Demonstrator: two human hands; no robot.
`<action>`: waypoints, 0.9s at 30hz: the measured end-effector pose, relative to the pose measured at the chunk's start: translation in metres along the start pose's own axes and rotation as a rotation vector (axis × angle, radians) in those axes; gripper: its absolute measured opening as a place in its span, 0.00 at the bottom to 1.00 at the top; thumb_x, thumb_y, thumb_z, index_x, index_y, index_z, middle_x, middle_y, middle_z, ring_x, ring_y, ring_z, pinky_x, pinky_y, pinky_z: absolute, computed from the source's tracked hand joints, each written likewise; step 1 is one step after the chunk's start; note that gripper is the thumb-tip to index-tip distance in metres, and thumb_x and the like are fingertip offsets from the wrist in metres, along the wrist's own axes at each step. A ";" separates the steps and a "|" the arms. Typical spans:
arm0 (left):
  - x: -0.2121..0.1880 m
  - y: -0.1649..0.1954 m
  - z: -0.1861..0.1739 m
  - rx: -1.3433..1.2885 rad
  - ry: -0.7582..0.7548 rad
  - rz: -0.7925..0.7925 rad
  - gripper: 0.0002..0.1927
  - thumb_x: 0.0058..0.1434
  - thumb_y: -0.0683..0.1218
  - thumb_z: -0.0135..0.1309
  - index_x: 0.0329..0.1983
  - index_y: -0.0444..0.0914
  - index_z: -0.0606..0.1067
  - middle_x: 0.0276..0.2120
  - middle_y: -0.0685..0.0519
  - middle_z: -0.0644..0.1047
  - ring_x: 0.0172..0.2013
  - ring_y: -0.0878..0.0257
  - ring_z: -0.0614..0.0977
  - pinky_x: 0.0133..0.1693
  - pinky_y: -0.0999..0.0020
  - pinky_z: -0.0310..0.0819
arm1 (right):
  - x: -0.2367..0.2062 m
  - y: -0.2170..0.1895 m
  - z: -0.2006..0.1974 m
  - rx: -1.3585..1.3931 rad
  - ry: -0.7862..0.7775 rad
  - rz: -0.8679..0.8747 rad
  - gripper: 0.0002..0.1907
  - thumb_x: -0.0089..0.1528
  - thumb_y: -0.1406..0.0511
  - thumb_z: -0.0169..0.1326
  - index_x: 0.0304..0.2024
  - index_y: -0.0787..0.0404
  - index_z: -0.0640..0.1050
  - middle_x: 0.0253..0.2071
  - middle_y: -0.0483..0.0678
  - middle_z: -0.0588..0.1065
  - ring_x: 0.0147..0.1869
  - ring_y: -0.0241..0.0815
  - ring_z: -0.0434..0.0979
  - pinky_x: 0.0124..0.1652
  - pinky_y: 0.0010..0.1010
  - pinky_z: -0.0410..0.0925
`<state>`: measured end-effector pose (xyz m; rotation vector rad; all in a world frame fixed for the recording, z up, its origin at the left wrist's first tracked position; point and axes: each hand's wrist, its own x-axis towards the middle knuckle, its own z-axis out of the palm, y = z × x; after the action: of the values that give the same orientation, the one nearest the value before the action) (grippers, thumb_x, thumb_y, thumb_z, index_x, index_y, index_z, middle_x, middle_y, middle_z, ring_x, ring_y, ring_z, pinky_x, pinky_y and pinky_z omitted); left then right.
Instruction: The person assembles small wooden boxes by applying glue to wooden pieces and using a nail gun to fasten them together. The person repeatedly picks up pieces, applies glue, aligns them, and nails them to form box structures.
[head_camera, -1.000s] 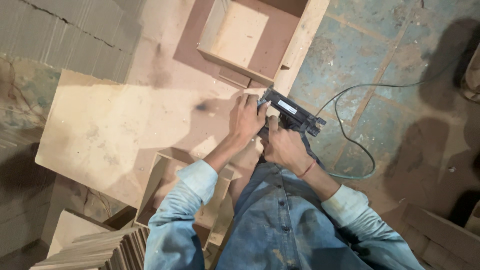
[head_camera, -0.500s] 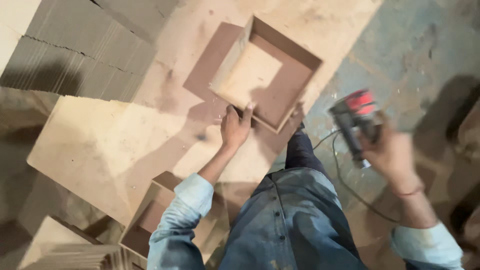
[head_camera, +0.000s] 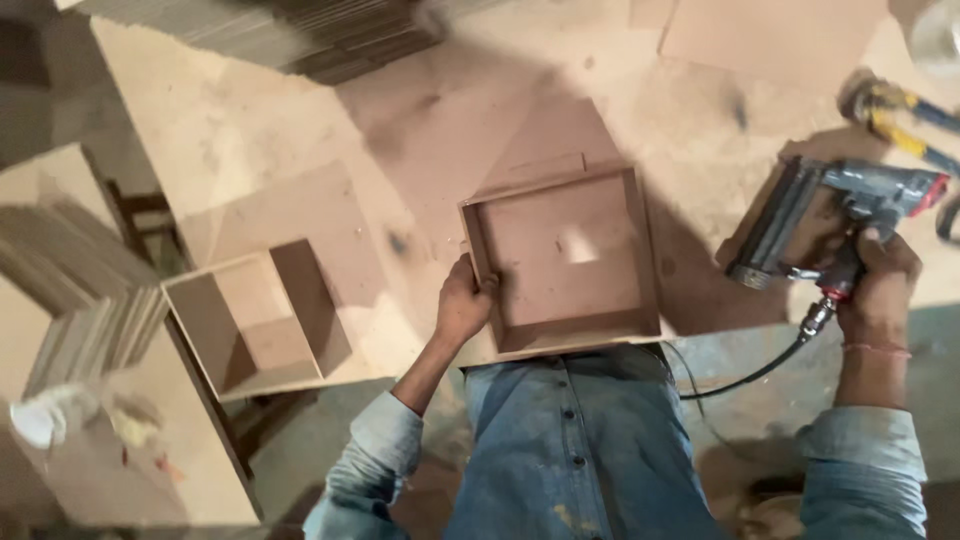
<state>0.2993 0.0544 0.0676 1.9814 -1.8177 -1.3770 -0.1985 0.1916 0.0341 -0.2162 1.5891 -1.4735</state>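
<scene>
My left hand (head_camera: 464, 303) grips the left wall of a shallow square fibreboard box (head_camera: 560, 262) lying open side up on the workbench, close to my body. My right hand (head_camera: 880, 285) is off to the right, wrapped around the handle of a grey pneumatic nail gun (head_camera: 825, 215) with a red end; its black air hose (head_camera: 750, 375) trails down and left over the bench edge. The nail gun is held clear of the box, with its nose pointing left and down near the bench surface.
A second open box (head_camera: 262, 318) sits at the left on a lower stand. Stacks of cut boards (head_camera: 85, 280) lie at far left and along the top (head_camera: 330, 35). A flat board (head_camera: 770, 35) lies at upper right beside yellow-and-blue-handled pliers (head_camera: 900, 110).
My right hand carried the nail gun away from the box, out to the right. The box now lies close to my body, with my left hand still holding its edge. The view shifted.
</scene>
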 end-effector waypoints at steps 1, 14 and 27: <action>0.000 0.004 0.003 -0.025 0.036 -0.044 0.15 0.62 0.47 0.52 0.50 0.37 0.73 0.43 0.37 0.78 0.42 0.41 0.81 0.45 0.49 0.75 | 0.015 -0.004 -0.002 -0.095 -0.023 -0.012 0.07 0.78 0.70 0.45 0.50 0.69 0.73 0.41 0.51 0.76 0.39 0.41 0.78 0.42 0.32 0.73; -0.013 -0.034 0.046 -0.009 0.316 0.142 0.24 0.58 0.39 0.50 0.58 0.26 0.68 0.55 0.29 0.71 0.53 0.31 0.73 0.57 0.47 0.68 | -0.018 0.012 0.106 -0.932 -0.671 -0.486 0.18 0.60 0.68 0.56 0.54 0.60 0.76 0.53 0.52 0.77 0.46 0.47 0.80 0.39 0.37 0.73; -0.132 0.081 -0.097 -0.276 0.210 0.470 0.39 0.60 0.45 0.59 0.72 0.30 0.60 0.72 0.34 0.63 0.74 0.42 0.60 0.70 0.54 0.54 | -0.130 -0.069 0.177 -1.119 -0.581 -0.403 0.09 0.59 0.67 0.55 0.27 0.68 0.76 0.16 0.54 0.73 0.17 0.43 0.76 0.21 0.36 0.66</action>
<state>0.3227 0.0983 0.2440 1.3878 -1.7357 -1.1484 -0.0324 0.1373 0.1832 -1.5124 1.7344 -0.5105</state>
